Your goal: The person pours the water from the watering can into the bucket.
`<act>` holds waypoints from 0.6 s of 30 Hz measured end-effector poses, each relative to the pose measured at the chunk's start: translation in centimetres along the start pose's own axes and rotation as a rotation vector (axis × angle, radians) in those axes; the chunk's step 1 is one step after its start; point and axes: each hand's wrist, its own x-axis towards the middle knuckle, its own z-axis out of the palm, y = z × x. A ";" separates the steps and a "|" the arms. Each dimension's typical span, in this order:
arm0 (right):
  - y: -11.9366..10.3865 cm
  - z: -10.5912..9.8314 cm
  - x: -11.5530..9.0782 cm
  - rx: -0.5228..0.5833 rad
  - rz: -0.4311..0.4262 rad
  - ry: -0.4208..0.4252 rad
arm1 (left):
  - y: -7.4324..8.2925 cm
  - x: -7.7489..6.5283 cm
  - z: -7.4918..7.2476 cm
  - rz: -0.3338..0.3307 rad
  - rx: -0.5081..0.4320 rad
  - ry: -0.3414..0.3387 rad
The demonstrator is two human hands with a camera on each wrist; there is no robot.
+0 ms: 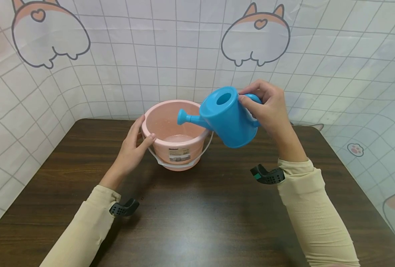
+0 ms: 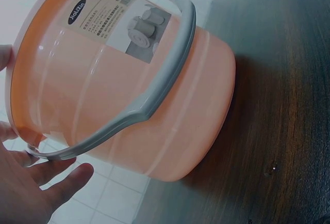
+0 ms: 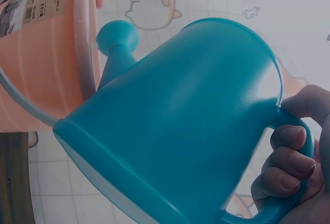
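A pink plastic bucket point(image 1: 162, 150) stands upright on the table with its white handle point(image 2: 165, 77) hanging down across the front. My left hand point(image 1: 129, 150) grips the rim on the left side, thumb at the front of the rim and fingers around the back. A blue watering can point(image 1: 232, 124) is held up at the right of the bucket by my right hand point(image 1: 269, 105). Those fingers curl through the can's handle point(image 3: 307, 146), thumb on top. Tilted left, the can has its spout head point(image 1: 182, 116) over the bucket's opening.
The dark wooden table point(image 1: 191, 222) spreads out in front of the bucket. Behind and at the sides hangs a white gridded cloth point(image 1: 144, 55) with cartoon animal prints. Small wet-looking drops lie on the table near the left wrist.
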 end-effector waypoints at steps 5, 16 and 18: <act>-0.1 0.0 -0.1 -0.008 0.002 -0.006 | 0.0 -0.1 0.0 -0.001 0.001 -0.004; -0.2 0.0 -0.1 0.000 0.006 -0.009 | 0.1 -0.2 0.0 -0.001 -0.003 -0.005; -0.2 0.0 -0.1 0.001 0.004 -0.010 | 0.1 -0.2 0.0 0.000 -0.004 -0.005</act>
